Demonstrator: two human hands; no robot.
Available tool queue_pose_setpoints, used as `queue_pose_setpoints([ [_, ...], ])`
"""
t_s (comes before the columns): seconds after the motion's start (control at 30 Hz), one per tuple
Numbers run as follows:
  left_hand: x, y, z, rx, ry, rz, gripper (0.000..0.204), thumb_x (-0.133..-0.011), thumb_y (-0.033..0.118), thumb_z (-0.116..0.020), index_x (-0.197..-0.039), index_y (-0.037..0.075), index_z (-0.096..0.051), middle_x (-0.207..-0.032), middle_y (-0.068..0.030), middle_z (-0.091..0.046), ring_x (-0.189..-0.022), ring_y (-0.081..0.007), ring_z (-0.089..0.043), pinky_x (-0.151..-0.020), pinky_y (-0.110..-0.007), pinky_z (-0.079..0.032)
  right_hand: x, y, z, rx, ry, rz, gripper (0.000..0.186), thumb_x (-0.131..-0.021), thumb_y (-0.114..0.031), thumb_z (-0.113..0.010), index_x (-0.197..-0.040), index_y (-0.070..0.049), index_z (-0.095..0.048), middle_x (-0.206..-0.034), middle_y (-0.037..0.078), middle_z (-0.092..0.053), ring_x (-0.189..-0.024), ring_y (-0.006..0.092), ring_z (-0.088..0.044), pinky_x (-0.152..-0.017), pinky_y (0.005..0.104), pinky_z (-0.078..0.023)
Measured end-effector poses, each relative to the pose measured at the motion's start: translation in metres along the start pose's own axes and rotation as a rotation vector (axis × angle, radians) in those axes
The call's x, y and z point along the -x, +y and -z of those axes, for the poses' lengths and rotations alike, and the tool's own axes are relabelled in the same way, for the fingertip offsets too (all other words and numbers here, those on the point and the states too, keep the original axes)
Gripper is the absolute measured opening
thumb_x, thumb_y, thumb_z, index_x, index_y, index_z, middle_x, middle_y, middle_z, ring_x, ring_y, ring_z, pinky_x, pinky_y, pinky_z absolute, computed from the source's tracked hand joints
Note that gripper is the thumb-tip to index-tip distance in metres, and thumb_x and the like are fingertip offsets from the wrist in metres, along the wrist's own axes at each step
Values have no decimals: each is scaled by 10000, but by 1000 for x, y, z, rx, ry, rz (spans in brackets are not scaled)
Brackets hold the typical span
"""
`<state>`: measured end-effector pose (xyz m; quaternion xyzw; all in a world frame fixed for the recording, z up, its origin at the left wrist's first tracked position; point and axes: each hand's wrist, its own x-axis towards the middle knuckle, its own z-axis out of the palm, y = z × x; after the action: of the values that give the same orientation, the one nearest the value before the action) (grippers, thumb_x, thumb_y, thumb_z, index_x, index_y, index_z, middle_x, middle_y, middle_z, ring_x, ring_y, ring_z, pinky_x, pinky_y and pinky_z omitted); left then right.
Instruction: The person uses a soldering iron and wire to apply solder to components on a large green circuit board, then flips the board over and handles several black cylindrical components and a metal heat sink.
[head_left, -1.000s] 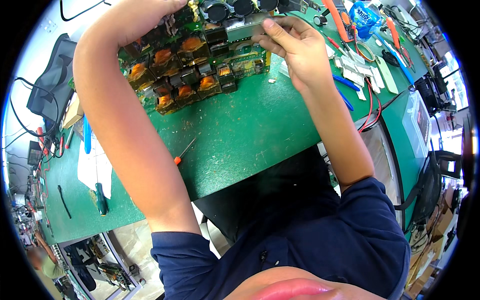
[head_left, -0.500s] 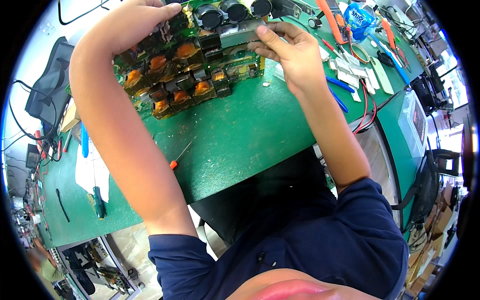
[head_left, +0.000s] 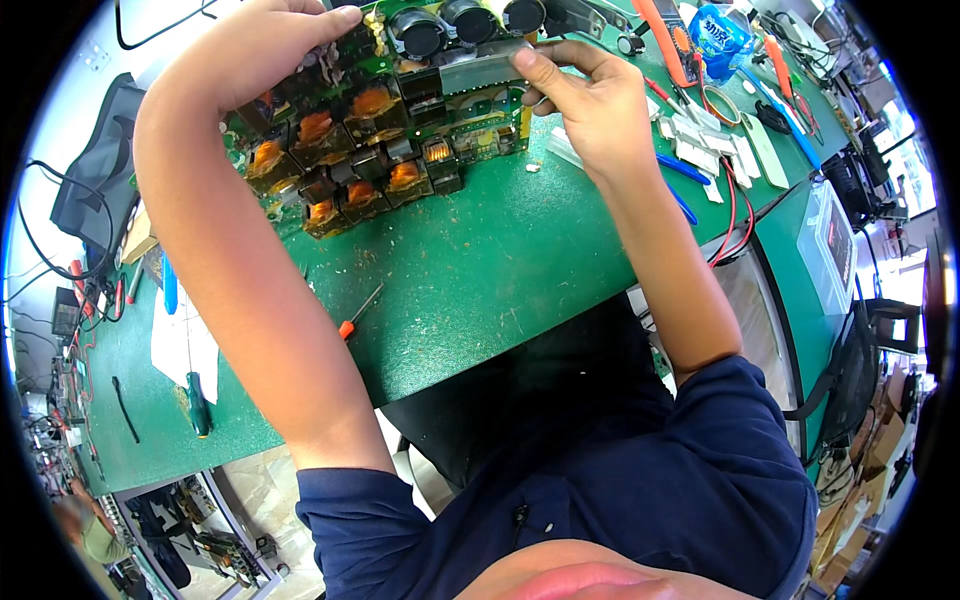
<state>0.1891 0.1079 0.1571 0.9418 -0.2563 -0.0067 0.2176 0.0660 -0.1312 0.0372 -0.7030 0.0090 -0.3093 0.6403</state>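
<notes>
A large green circuit board [head_left: 480,140] stands tilted on the green bench, crowded with copper-wound transformers [head_left: 372,102] and round black capacitors [head_left: 418,34]. At its far left part is my left hand [head_left: 290,35], closed at the board with the thumb stretched along it. The tips of its other fingers are cut off by the picture's upper edge. My right hand [head_left: 590,95] pinches the right end of a flat, shiny grey strip [head_left: 485,68] between thumb and fingers. That strip lies across the board, just below the capacitors.
A red-handled screwdriver [head_left: 360,312] lies near the bench's front edge, a green-handled one [head_left: 198,405] farther left. To the right are white strips [head_left: 700,140], blue pens [head_left: 682,168], a light green phone [head_left: 763,150], an orange multimeter [head_left: 668,40] and red wires [head_left: 735,225].
My right hand has shifted slightly right, its lower fingers now curled in behind the thumb. The grey strip has changed its angle a little. My left hand and the board have hardly moved.
</notes>
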Motion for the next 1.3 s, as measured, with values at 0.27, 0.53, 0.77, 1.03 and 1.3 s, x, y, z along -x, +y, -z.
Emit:
queue_pose_setpoints([
  [0.27,12,9,0,-38,61,36,603,-874,581,-622,-1219,87,-636,-1029,-58,-668,-927,-147,-606,-729,-311,-483,-10,5,6,201,14,171,442,-794,-342,-828,-941,55,-701,-835,108,-706,-807,149,-657,-767,291,-525],
  [0.53,1,-1,-1,-59,66,-9,619,-869,589,-625,-1230,86,-638,-1029,-60,-670,-914,-153,-607,-724,-310,-484,-23,21,14,217,-111,190,639,-828,-414,-786,-1170,86,-582,-1120,153,-656,-1046,208,-623,-959,337,-473],
  [0.77,4,8,1,-79,9,5,605,-881,580,-613,-1219,79,-646,-1016,-58,-680,-897,-149,-624,-704,-298,-490,-26,12,18,146,-252,100,652,-850,-418,-765,-1139,133,-573,-1060,165,-672,-1041,187,-633,-939,298,-490],
  [1.03,32,87,8,-50,-98,69,577,-831,489,-692,-1076,-32,-662,-925,-150,-696,-853,-223,-656,-778,-334,-502,-21,12,16,219,-201,90,598,-862,-423,-752,-1098,107,-607,-1025,150,-679,-964,178,-651,-896,292,-499],
  [1.3,54,104,-15,-248,63,-263,612,-611,367,-853,-1002,-49,-633,-902,-204,-661,-879,-320,-640,-777,-374,-492,-11,11,11,22,-224,108,530,-866,-368,-763,-1099,84,-615,-1011,132,-681,-962,165,-639,-877,300,-501],
])
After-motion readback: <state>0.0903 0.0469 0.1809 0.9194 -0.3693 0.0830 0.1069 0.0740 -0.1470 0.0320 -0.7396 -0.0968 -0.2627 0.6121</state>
